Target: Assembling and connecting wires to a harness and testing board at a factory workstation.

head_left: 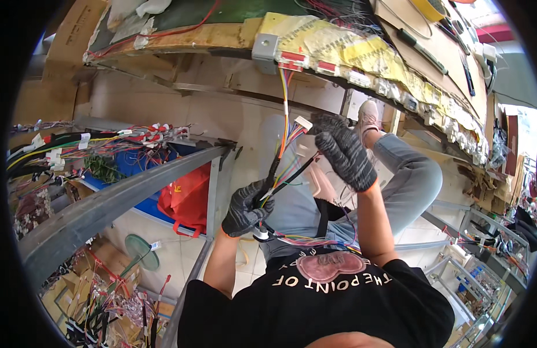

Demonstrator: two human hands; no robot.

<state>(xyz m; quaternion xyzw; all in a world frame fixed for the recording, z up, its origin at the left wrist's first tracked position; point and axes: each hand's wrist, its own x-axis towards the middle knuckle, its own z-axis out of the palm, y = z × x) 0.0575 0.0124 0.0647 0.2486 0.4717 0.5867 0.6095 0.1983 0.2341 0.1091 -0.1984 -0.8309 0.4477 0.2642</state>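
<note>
We have our hands apart: the left hand [245, 210] closed round the harness [273, 169], the right hand [346, 153] by the tip of a black wire [299, 172], its grip unclear to us. The harness slants up and away from the left hand, its white connector [304, 123] beside the right, thin wires reaching the surface's [361, 52] red socket [292, 59].

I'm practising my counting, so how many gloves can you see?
2: one gray glove on the left hand, closed around wires, and another glove on the right hand, beside a white connector. More may be hidden.
</note>
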